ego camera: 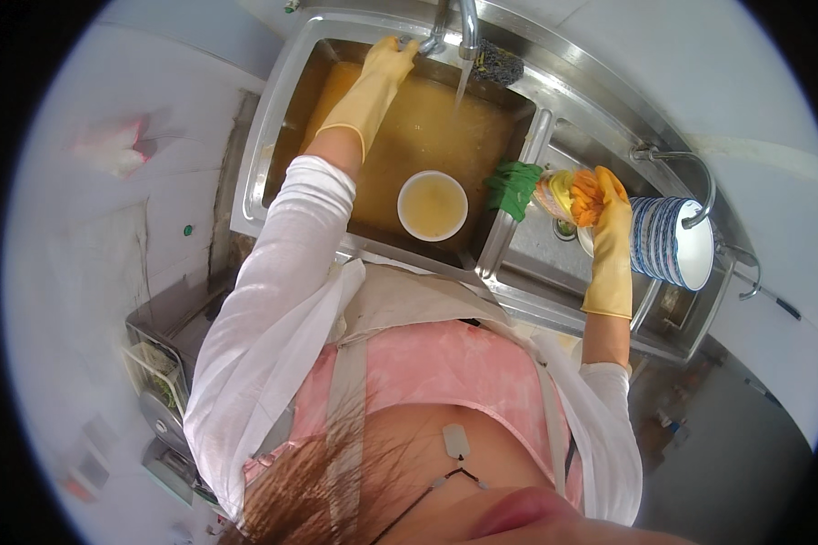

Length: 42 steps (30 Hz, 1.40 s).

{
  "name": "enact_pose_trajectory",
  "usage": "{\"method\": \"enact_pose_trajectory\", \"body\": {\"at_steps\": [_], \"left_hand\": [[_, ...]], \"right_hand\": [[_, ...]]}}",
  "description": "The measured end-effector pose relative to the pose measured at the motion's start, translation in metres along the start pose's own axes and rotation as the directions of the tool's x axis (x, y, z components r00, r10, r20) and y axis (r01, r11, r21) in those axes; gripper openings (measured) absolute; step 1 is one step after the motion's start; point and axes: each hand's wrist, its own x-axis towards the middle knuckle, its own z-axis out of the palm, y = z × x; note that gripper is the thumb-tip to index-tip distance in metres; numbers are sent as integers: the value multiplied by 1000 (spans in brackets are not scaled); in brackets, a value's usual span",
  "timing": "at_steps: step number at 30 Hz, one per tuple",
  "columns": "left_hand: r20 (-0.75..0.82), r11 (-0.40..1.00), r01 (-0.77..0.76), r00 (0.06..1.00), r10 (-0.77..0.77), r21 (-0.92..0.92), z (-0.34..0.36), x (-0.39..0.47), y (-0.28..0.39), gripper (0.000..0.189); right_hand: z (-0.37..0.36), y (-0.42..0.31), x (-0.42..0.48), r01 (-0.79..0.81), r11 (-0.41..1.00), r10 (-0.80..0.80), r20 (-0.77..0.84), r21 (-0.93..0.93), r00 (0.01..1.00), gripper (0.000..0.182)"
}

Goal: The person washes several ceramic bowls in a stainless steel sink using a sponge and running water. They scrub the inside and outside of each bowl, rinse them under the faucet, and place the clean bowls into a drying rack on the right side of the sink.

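Observation:
My left hand, in a yellow rubber glove, reaches over the left sink basin to the back rim. Its fingers close on the faucet handle, partly hidden by the glove. Water runs from the faucet spout into cloudy brown water. A white bowl holding similar liquid sits in that basin. My right hand, gloved alike, grips a bunched orange cloth above the right basin. Against the cloth is a yellow patterned item, whose kind is unclear. A stack of blue-rimmed bowls lies sideways just right of this hand.
A green cloth drapes over the divider between the basins. A dark scouring pad rests behind the faucet. A second curved faucet arches over the bowl stack. At lower left stands a rack.

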Motion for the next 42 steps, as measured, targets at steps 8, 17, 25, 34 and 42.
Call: {"method": "enact_pose_trajectory", "body": {"at_steps": [8,17,25,34,42], "left_hand": [[-66,971,-177,983,169,-160,32,28,-45,33],[-18,884,-405,907,420,231,13,3,-29,41],[-80,952,-259,958,275,163,5,-59,-70,63],[48,953,125,988,-144,274,-10,-181,-168,65],[367,724,24,850,-377,689,33,-206,-167,50]], "right_hand": [[-31,33,20,-94,994,98,-86,51,991,33],[20,-6,41,81,969,-93,-40,-233,995,37],[20,41,89,631,-18,-150,626,-776,766,29],[30,57,100,447,166,130,469,-879,874,31],[36,17,83,58,795,91,214,-603,972,34]]}}
